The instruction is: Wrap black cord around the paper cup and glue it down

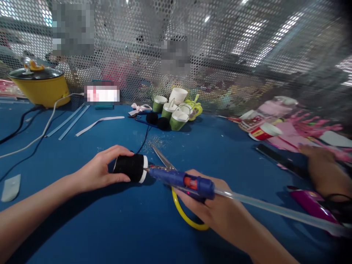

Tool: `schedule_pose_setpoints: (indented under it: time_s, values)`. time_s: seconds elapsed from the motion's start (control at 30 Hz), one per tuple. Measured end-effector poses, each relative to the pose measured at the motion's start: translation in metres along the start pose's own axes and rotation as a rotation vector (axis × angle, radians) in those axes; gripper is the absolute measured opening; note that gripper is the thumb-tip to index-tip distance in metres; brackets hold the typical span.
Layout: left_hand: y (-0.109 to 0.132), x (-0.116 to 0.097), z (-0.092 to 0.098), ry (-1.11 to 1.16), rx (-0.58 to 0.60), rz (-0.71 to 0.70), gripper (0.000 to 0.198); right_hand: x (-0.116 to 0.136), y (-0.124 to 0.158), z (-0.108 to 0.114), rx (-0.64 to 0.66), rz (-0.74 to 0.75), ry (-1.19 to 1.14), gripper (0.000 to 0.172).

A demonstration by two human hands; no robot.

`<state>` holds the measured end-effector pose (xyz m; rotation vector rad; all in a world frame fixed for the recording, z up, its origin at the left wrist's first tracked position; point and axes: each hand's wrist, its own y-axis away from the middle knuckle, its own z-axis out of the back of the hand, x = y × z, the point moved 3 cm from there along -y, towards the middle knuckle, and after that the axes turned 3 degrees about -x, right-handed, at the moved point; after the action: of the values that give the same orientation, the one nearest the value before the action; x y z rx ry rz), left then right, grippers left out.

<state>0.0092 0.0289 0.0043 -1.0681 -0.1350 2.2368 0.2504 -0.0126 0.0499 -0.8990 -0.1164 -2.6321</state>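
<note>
My left hand (112,167) grips a black-covered paper cup (129,168) with a white rim, lying on its side with the rim to the right. In my right hand (209,198) is a blue hot glue gun (181,179), a long clear glue stick trailing from its back end. The gun's nozzle points left and meets, or nearly meets, the white rim. Beneath the gun and my right hand lie scissors (189,220) with yellow handles, partly hidden. A black cord (145,141) runs from behind the cup toward two black balls (158,121).
Green-wrapped cups (178,119) stand at the back. A yellow pot (41,86) with cables sits far left, near ribbon strips (100,123). On the right, another person's hand (324,168) is among pink pieces (310,128), a red-and-white cup (265,131) and a purple object (313,205).
</note>
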Motion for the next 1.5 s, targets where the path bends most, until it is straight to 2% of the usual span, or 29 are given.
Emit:
schedule_pose_setpoints:
  time_s: [0.33,0.5,0.73,0.97,1.17,1.23,1.4,1.5]
  values:
    - [0.001,0.000,0.000,-0.002,0.002,-0.025,0.043,-0.001,0.001,0.000,-0.038,-0.005,0.056,0.011]
    - [0.000,-0.003,0.000,-0.002,0.000,-0.048,0.041,0.003,0.001,0.002,0.002,0.046,0.074,0.011]
    - [0.002,-0.005,0.001,-0.011,0.015,-0.069,0.040,0.001,-0.001,0.002,-0.158,0.136,0.232,0.018]
    - [0.001,-0.005,0.001,-0.019,0.012,-0.057,0.040,0.003,0.010,0.002,-0.140,0.160,0.223,0.022]
    - [0.002,-0.005,0.001,-0.031,0.019,-0.081,0.040,-0.007,0.014,-0.004,-0.306,0.334,0.350,0.033]
    - [0.003,-0.005,0.001,-0.032,0.029,-0.094,0.041,-0.007,0.012,-0.003,-0.345,0.327,0.357,0.032]
    - [0.003,-0.006,0.001,-0.030,0.033,-0.087,0.040,0.010,0.006,0.003,-0.151,0.202,0.236,0.022]
    - [0.003,-0.006,0.001,-0.032,0.045,-0.088,0.039,0.013,0.008,0.005,-0.180,0.257,0.299,0.020]
